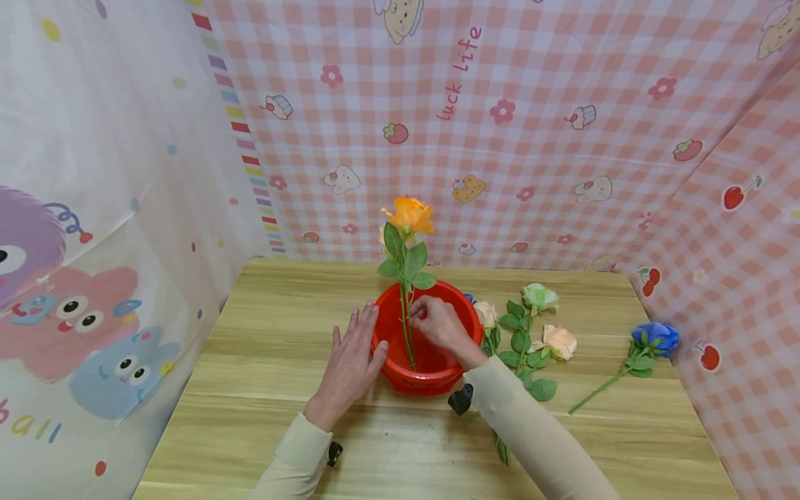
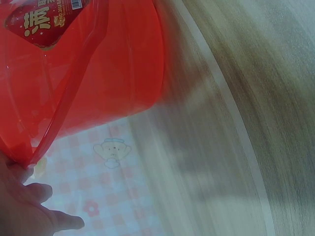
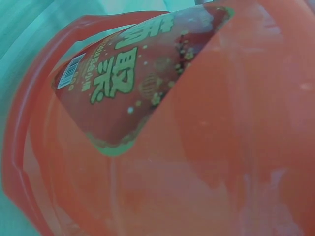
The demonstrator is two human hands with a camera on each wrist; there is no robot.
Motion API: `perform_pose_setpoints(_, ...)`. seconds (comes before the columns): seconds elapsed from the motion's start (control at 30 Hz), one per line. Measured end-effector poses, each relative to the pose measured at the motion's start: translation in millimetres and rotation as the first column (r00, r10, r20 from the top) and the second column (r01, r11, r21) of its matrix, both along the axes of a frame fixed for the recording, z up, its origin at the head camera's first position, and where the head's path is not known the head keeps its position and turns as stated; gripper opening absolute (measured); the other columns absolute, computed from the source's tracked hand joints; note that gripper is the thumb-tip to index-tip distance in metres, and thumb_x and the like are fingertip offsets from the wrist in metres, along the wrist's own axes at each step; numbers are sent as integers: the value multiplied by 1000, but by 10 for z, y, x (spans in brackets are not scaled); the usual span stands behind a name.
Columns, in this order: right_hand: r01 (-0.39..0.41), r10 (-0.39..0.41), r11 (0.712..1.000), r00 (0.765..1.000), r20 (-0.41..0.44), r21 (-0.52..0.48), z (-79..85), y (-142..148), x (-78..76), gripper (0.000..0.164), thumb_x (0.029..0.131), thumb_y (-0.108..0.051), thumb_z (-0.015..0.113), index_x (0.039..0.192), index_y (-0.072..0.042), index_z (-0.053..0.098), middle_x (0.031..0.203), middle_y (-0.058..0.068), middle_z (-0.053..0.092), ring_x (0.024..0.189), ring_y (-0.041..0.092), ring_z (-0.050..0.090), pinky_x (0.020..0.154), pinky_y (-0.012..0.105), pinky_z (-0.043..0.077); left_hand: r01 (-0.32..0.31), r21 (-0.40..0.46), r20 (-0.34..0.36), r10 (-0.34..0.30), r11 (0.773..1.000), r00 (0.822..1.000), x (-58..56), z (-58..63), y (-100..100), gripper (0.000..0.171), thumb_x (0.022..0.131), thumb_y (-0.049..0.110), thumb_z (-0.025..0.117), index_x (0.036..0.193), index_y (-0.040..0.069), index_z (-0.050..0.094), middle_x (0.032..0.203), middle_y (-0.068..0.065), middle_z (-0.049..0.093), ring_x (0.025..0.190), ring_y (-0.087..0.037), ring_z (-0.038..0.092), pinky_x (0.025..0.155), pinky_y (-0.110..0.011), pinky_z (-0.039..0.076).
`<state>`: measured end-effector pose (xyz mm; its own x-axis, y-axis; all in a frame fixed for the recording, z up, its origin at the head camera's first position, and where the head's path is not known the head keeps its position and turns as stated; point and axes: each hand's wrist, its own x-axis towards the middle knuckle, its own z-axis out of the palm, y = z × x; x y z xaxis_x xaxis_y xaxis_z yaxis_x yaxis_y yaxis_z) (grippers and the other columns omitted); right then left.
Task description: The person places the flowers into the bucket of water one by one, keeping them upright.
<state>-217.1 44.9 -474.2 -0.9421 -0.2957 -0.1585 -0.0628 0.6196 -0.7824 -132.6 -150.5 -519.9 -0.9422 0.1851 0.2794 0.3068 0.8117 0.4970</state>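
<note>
A red plastic bucket (image 1: 419,383) stands on the wooden table. An orange rose (image 1: 410,216) with green leaves rises upright from it, its stem reaching down inside. My right hand (image 1: 440,324) is over the bucket's opening, fingertips curled in and pinching the stem. Part of a paler bloom shows behind the orange one. My left hand (image 1: 350,357) lies against the bucket's left rim with fingers extended; the left wrist view shows those fingers (image 2: 39,191) at the rim. In the right wrist view the bucket's side and its label (image 3: 128,83) fill the picture, and the hand is hidden.
Right of the bucket lie a green-white rose (image 1: 540,296), a peach rose (image 1: 559,342) and another pale rose (image 1: 485,314), their stems partly under my right sleeve (image 1: 531,423). A blue rose (image 1: 655,338) lies farther right on the table (image 1: 262,361). Printed cloth hangs behind and at both sides.
</note>
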Motion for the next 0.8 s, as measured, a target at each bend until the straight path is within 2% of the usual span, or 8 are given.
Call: perform_pose_setpoints(0.8, -28, 27, 999, 999, 19, 22, -34, -1, -8, 12, 90, 3, 69, 99, -5, 72, 84, 4, 69, 73, 16, 63, 69, 30, 57, -1, -16, -7, 0, 1000, 1000, 2, 9, 1, 65, 107, 34, 43, 163, 3, 29, 170, -10, 25, 155, -39, 24, 114, -76, 20)
